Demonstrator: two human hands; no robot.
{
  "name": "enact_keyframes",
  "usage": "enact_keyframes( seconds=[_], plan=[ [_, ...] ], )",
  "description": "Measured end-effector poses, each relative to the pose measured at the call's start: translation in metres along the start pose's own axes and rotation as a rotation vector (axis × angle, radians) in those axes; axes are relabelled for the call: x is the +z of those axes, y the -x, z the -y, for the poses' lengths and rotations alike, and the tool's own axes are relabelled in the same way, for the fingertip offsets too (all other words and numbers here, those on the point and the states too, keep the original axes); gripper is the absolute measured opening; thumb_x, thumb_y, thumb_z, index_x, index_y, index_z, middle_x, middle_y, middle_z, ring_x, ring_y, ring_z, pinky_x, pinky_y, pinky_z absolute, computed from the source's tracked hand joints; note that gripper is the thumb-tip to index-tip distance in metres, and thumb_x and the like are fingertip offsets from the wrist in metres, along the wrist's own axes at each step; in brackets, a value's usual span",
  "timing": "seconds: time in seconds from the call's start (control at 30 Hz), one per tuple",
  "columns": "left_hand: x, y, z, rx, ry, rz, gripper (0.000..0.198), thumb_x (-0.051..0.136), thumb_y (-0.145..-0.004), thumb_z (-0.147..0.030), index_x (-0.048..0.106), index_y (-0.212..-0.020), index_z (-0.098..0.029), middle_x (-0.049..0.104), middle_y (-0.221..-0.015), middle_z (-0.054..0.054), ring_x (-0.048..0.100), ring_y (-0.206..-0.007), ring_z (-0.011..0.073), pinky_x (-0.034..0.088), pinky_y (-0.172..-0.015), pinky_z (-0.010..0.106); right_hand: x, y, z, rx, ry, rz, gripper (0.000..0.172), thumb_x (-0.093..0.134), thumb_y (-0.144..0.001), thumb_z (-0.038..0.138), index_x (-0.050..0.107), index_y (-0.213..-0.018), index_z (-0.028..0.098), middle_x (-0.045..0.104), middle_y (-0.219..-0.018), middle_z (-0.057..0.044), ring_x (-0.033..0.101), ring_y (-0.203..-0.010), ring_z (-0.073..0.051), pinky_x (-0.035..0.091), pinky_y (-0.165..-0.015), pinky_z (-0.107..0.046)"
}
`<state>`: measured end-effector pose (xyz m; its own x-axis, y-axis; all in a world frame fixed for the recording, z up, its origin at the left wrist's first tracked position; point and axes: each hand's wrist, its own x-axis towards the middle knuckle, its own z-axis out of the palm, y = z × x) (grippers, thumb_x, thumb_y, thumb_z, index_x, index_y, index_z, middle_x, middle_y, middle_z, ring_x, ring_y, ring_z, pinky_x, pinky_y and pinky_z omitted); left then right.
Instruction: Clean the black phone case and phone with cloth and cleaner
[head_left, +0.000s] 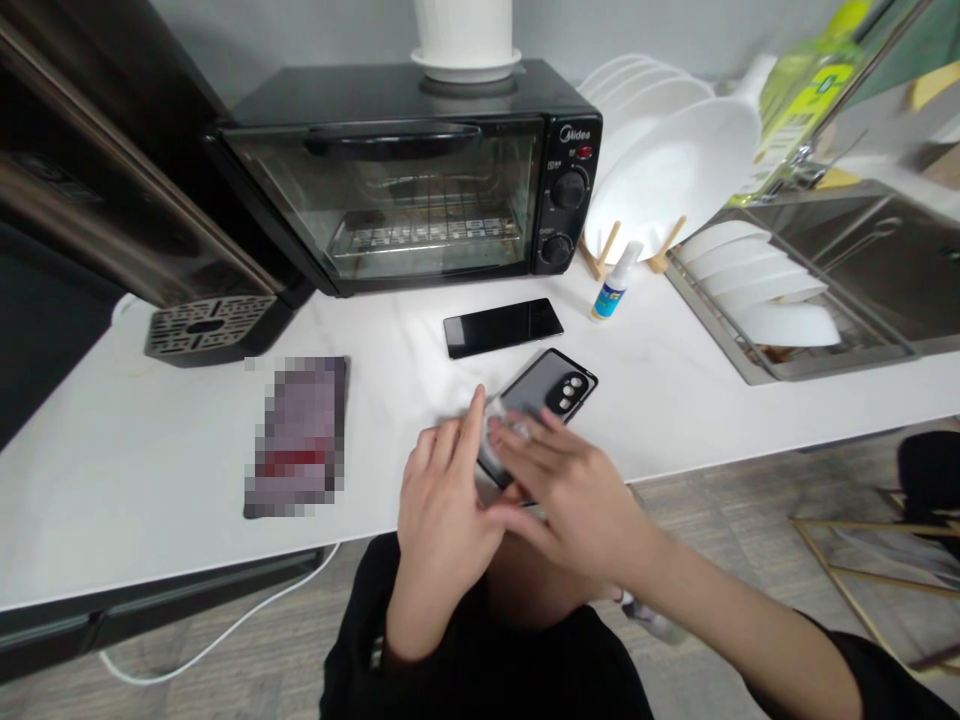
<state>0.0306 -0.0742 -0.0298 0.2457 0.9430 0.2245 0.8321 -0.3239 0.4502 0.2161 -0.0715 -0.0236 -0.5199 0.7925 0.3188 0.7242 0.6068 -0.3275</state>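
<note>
A phone case (531, 383) with a greyish see-through back, black edges and a camera cutout lies tilted at the counter's front edge. My left hand (450, 500) grips its lower left side, fingers close together. Over the lower part of the case, my right hand (562, 480) presses a crumpled whitish tissue (517, 428) against the back; the fingers are slightly blurred and cover much of it. Just behind lies a black phone (504, 328), screen up. A small spray bottle (616, 283) with a blue label stands to the right.
Behind the phone is a black toaster oven (405, 200) with a white pot (465, 40) on top. White plates (667, 160) stand in a rack beside the sink (862, 270), which holds bowls. A drink machine (210, 325) and a pixelated flat item (300, 440) are on the left.
</note>
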Motion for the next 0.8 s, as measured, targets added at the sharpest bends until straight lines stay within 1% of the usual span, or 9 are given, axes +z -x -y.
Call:
enact_keyframes(
  seconds=[0.1,0.2,0.3,0.4,0.53,0.6,0.67,0.73,0.8],
  plan=[
    [0.000,0.000,0.000,0.008,-0.004,-0.009,0.090,0.068,-0.094,-0.035,0.019,-0.169,-0.022,0.064,-0.133,0.011,0.055,-0.112,0.0302,0.049,-0.099,0.044,0.003,0.001,0.007,-0.074,-0.072,0.055,0.061,0.051,-0.105,0.058,0.062,-0.143,0.013,0.065,-0.148,-0.013,0.059,-0.141,-0.029,0.041,-0.125,-0.052],
    [0.000,-0.001,-0.002,-0.010,-0.012,-0.024,0.094,0.071,-0.093,-0.045,0.020,-0.168,-0.023,0.063,-0.136,0.011,0.054,-0.116,0.0312,0.047,-0.104,0.046,-0.002,-0.007,-0.021,0.065,0.063,0.002,0.055,0.047,-0.107,0.055,0.062,-0.145,0.018,0.064,-0.150,-0.010,0.056,-0.144,-0.032,0.038,-0.125,-0.060],
    [0.000,-0.002,-0.004,-0.021,-0.016,-0.017,0.097,0.073,-0.091,-0.052,0.020,-0.168,-0.025,0.063,-0.139,0.010,0.054,-0.118,0.0317,0.047,-0.105,0.047,-0.005,-0.011,-0.033,0.220,0.231,-0.099,0.063,0.047,-0.106,0.057,0.061,-0.145,0.009,0.061,-0.151,-0.018,0.058,-0.140,-0.038,0.036,-0.124,-0.066],
    [0.001,-0.002,-0.003,-0.016,-0.015,-0.005,0.095,0.072,-0.092,-0.043,0.020,-0.168,-0.023,0.064,-0.137,0.010,0.055,-0.116,0.0311,0.048,-0.103,0.047,-0.001,-0.002,-0.005,0.194,0.233,-0.107,0.078,0.047,-0.103,0.066,0.061,-0.142,0.000,0.062,-0.147,-0.025,0.057,-0.141,-0.041,0.038,-0.123,-0.064],
    [0.002,-0.002,0.000,-0.006,-0.031,-0.023,0.087,0.066,-0.093,-0.034,0.023,-0.168,-0.020,0.065,-0.131,0.010,0.056,-0.110,0.0305,0.050,-0.098,0.046,0.003,0.011,0.027,-0.019,0.051,0.001,0.076,0.047,-0.102,0.067,0.064,-0.139,0.002,0.067,-0.143,-0.019,0.057,-0.142,-0.034,0.036,-0.128,-0.054],
    [0.002,-0.001,0.000,0.001,-0.031,-0.036,0.088,0.067,-0.094,-0.040,0.023,-0.168,-0.021,0.065,-0.130,0.011,0.056,-0.110,0.0307,0.050,-0.098,0.046,0.001,0.009,0.013,-0.056,0.012,0.054,0.071,0.046,-0.104,0.066,0.061,-0.144,0.009,0.064,-0.149,-0.014,0.055,-0.145,-0.030,0.033,-0.129,-0.055],
    [0.002,-0.001,-0.001,0.005,-0.024,-0.041,0.092,0.069,-0.094,-0.050,0.022,-0.168,-0.021,0.064,-0.133,0.011,0.055,-0.113,0.0313,0.049,-0.101,0.046,-0.004,0.003,-0.015,0.016,0.073,0.036,0.066,0.045,-0.105,0.062,0.056,-0.150,0.014,0.058,-0.155,-0.011,0.049,-0.149,-0.031,0.032,-0.128,-0.061],
    [0.002,0.000,-0.002,-0.004,-0.024,-0.047,0.095,0.069,-0.093,-0.056,0.021,-0.168,-0.023,0.063,-0.136,0.011,0.054,-0.116,0.0318,0.048,-0.103,0.046,-0.009,-0.002,-0.039,0.140,0.181,-0.031,0.066,0.044,-0.107,0.059,0.053,-0.153,0.013,0.053,-0.159,-0.013,0.042,-0.154,-0.036,0.030,-0.126,-0.068],
    [0.002,0.000,-0.002,-0.011,-0.022,-0.039,0.096,0.069,-0.093,-0.057,0.020,-0.168,-0.024,0.063,-0.137,0.010,0.054,-0.117,0.0320,0.047,-0.104,0.047,-0.011,-0.004,-0.044,0.198,0.230,-0.068,0.072,0.044,-0.105,0.063,0.053,-0.152,0.009,0.053,-0.159,-0.016,0.038,-0.155,-0.040,0.026,-0.126,-0.071]
  ],
)
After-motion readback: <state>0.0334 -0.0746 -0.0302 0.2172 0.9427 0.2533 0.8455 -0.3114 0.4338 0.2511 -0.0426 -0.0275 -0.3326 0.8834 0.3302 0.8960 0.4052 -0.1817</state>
